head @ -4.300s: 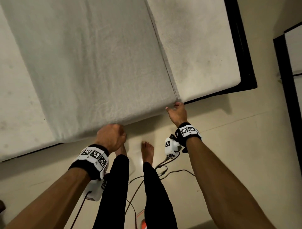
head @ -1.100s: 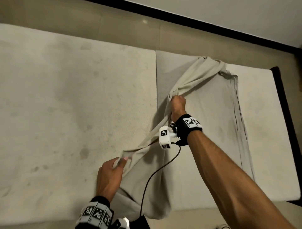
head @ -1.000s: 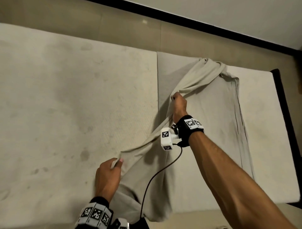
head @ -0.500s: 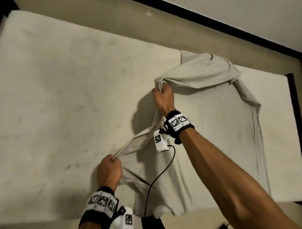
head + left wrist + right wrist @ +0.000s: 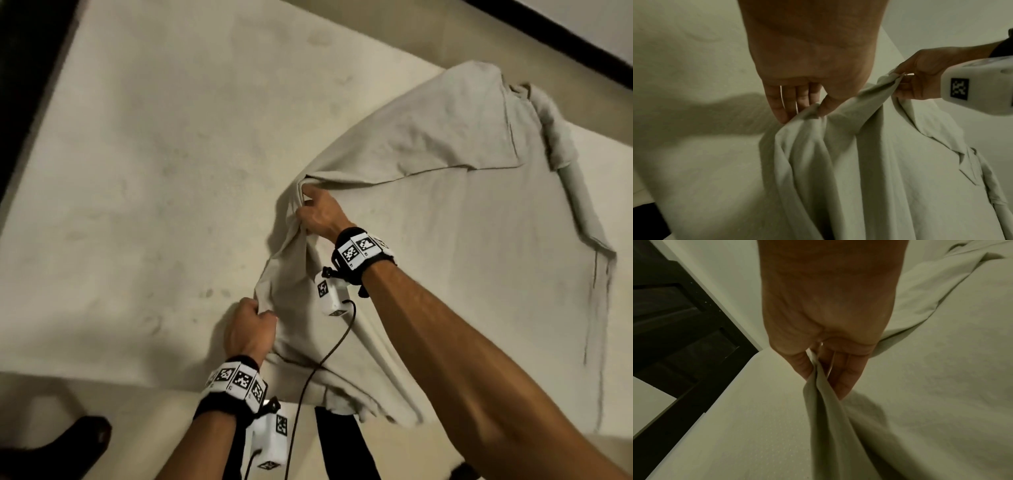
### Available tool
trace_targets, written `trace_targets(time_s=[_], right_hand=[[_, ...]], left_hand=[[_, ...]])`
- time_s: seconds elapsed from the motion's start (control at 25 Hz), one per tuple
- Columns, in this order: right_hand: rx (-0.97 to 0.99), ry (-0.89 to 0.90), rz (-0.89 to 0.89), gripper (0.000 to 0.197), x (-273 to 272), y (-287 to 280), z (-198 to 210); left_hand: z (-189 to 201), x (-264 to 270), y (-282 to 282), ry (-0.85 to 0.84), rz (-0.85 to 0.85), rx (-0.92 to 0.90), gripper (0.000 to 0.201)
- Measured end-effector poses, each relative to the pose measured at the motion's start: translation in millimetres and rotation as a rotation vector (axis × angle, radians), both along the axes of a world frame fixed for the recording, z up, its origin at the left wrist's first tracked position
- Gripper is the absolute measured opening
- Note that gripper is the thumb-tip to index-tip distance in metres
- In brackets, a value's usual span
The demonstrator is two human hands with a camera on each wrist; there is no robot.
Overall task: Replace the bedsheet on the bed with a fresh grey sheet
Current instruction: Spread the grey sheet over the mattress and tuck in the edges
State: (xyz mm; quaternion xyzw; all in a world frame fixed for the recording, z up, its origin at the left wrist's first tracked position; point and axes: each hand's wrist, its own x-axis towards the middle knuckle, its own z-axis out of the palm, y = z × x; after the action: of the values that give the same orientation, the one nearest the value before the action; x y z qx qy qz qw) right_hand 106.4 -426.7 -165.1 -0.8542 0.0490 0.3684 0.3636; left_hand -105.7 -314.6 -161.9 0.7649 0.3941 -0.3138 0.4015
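No brand or readable writing showed anywhere; the only markings were the black-and-white square code tags on my two wristbands (image 5: 359, 251) and on the small white camera boxes (image 5: 330, 295) strapped under each wrist.

My left hand (image 5: 249, 330) pinched a fold of the grey sheet (image 5: 462, 219) at about 6 o'clock in the head view, thumb pressing the cloth against my fingers (image 5: 785, 104). My right hand (image 5: 320, 214) gripped another gathered fold just past it, toward 12 o'clock, with the fabric drawn tight between thumb and fingers (image 5: 840, 379). Both hands were clamped on the same sheet, near each other, the stretch of cloth between them bunched and lifted off the bed.

The sheet lay crumpled over the right half of the bare mattress (image 5: 144, 192), spreading from centre out to 3 o'clock, with a twisted, rolled edge (image 5: 568, 178) trailing from about 1 o'clock down toward 3 o'clock. Its near edge drooped over the mattress side at 6 o'clock. A black cable (image 5: 318, 363) ran from the right wrist camera box across the sheet toward me.

The mattress was off-white, textured and faintly stained, uncovered from centre to 9 o'clock. A black bed frame (image 5: 32, 85) bordered it at 10 o'clock, and the right wrist view showed the dark frame (image 5: 684, 340) beside the mattress corner. Pale flooring (image 5: 102, 407) lay at 7 o'clock, with my dark trouser legs (image 5: 339, 448) at 6 o'clock. A dark strip (image 5: 548, 37) edged the far side at 1 o'clock.
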Motion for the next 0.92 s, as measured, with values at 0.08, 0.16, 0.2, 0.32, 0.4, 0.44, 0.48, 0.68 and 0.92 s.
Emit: trace_targets(time_s=[0.08, 0.16, 0.2, 0.32, 0.4, 0.44, 0.48, 0.68, 0.92], right_hand=[[0.069, 0.064, -0.003, 0.03, -7.0, -6.4, 0.5], [0.105, 0.075, -0.043, 0.035, -11.3, -14.5, 6.1], [0.128, 0.08, -0.064, 0.035, -13.6, -20.3, 6.4], [0.168, 0.093, -0.079, 0.033, -21.6, -32.9, 7.5], [0.199, 0.116, -0.084, 0.046, -26.6, -38.7, 1.1], [0.204, 0.11, -0.085, 0.057, -29.2, -43.0, -0.7], [0.197, 0.105, -0.099, 0.064, -31.0, -47.3, -3.0], [0.324, 0.117, -0.507, 0.036, -18.8, -72.6, 1.5], [0.335, 0.154, -0.905, 0.059, 44.4, -106.3, -13.9]], left_hand=[[0.2, 2.2, -4.4, -0.034, -0.014, 0.014, 0.039], [3.3, 11.3, -11.5, -0.085, 0.007, 0.012, 0.058], [4.3, 18.8, -16.4, -0.125, 0.024, 0.003, 0.065], [3.5, 43.3, -30.8, -0.282, -0.024, -0.005, 0.08], [0.4, 59.2, -40.2, -0.329, -0.049, -0.032, 0.075], [0.3, 67.4, -46.0, -0.334, -0.048, -0.052, 0.061], [0.7, 75.9, -52.0, -0.339, -0.025, -0.07, 0.042], [13.3, 87.3, -68.0, -0.483, -0.024, -0.092, 0.011], [25.9, 120.2, -68.4, -0.338, -0.001, 0.125, 0.041]])
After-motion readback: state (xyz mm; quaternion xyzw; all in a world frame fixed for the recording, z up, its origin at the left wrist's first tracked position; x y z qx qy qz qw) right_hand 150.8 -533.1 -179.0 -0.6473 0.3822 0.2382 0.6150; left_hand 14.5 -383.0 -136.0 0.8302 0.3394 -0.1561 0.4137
